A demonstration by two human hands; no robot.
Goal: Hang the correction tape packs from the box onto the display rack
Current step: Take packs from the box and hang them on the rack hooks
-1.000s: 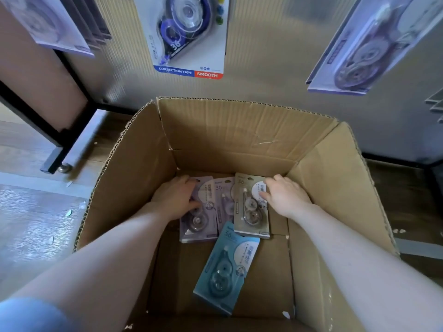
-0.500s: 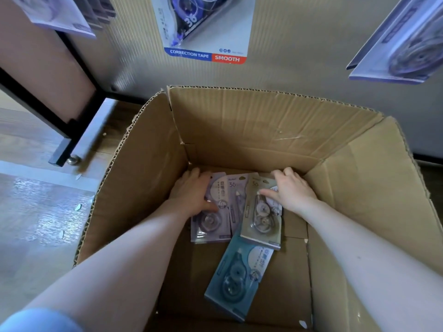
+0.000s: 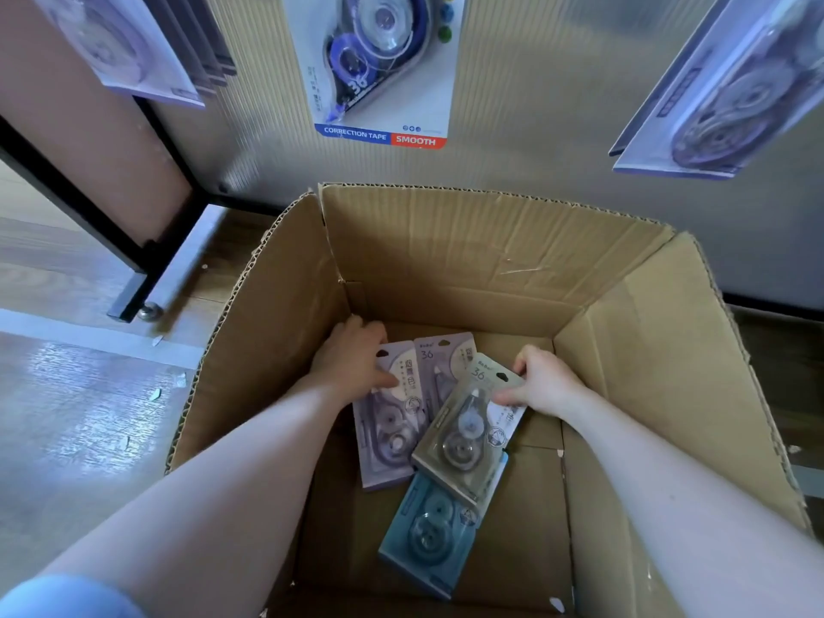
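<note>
Both my hands are deep in an open cardboard box (image 3: pixel 468 243). My left hand (image 3: pixel 352 356) grips the top left of a purple correction tape pack (image 3: pixel 385 432) lying on the box floor. A second purple pack (image 3: pixel 439 363) lies beside it, partly covered. My right hand (image 3: pixel 541 381) pinches the top right corner of a grey-beige pack (image 3: pixel 463 432), which is tilted and lifted over the others. A blue pack (image 3: pixel 426 533) lies below it on the box floor. The display rack panel (image 3: pixel 535 104) rises behind the box.
Larger correction tape packs hang on the rack above: a blue-and-white one (image 3: pixel 379 69) at centre, purple ones at upper left (image 3: pixel 120 46) and upper right (image 3: pixel 731 91). A black rack leg with a foot (image 3: pixel 133 301) stands on the wooden floor to the left.
My right hand has tilted and raised the grey-beige pack, its lower end swinging left over the blue pack. My left hand has closed on the purple pack's top edge. The view shifted.
</note>
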